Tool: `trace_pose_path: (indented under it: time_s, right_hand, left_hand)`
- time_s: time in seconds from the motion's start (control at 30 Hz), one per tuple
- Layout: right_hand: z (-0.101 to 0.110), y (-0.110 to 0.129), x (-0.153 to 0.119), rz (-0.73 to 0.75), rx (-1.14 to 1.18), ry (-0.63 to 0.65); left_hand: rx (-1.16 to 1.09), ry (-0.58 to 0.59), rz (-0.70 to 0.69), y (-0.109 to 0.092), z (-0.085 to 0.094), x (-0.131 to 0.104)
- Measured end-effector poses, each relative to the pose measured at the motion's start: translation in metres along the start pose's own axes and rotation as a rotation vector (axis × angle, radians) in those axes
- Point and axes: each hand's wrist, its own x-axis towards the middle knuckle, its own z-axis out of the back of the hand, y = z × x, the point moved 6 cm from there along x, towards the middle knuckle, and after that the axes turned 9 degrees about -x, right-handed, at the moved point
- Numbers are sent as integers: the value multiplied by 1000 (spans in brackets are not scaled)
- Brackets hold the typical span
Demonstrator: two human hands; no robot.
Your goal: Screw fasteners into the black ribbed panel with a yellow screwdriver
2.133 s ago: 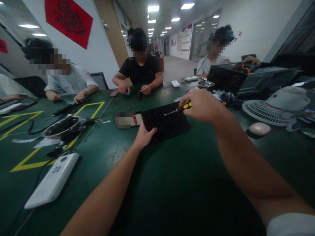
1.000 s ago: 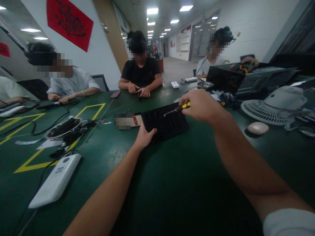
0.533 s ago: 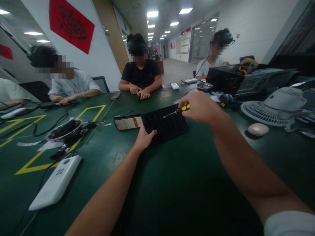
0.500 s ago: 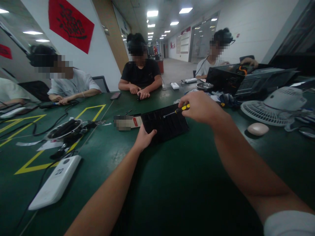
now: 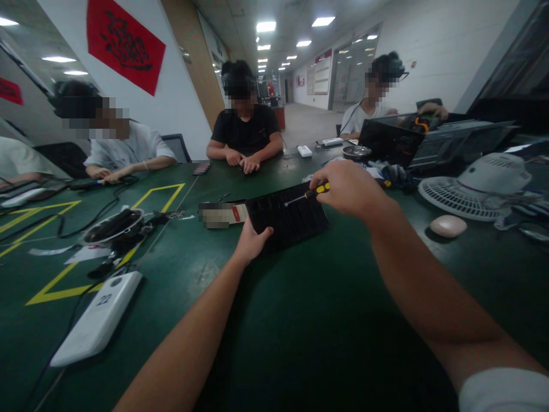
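My left hand point(image 5: 254, 239) grips the left end of a flat black panel point(image 5: 295, 220), thumb on its near face. The panel is tilted up towards me, with dark ribs or slots that are hard to make out. In my right hand point(image 5: 345, 186) is a screwdriver point(image 5: 319, 189) with a yellow and black handle. Its metal shaft slants down to the left, the tip over the panel's upper middle; whether it touches I cannot tell. Behind my left hand lies a beige box with a red mark point(image 5: 238, 214), partly blurred.
On the green table point(image 5: 206, 343) lie a white power bank point(image 5: 100, 317) at left, a bowl of dark parts point(image 5: 114, 225) with cables, a pale computer mouse point(image 5: 448, 226) and a white fan point(image 5: 476, 183) at right. Black computer cases point(image 5: 392, 140) stand behind. Several people sit around the table.
The screwdriver and my right hand have shifted very slightly left. My left hand keeps the panel in nearly the same place.
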Motion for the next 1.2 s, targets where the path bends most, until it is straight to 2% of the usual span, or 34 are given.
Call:
trace_pose_path:
  time_s: [0.27,0.53,0.77,1.03,1.2]
  right_hand:
    - [-1,-2,0,5,-13,-40]
    - [1,6,-1,12,75,-58]
    - [1,6,0,79,72,-52]
    - [1,2,-1,-53,47,-21]
    - [1,6,-2,-23,46,-37]
  left_hand:
    - [18,-6,3,2,1,0]
    - [37,-17,-5,-4,0,-2]
    - [27,-17,-8,-5,-2,-2]
    - [63,-18,19,-7,-1,-3]
    - [26,-12,16,-4,-1,-3]
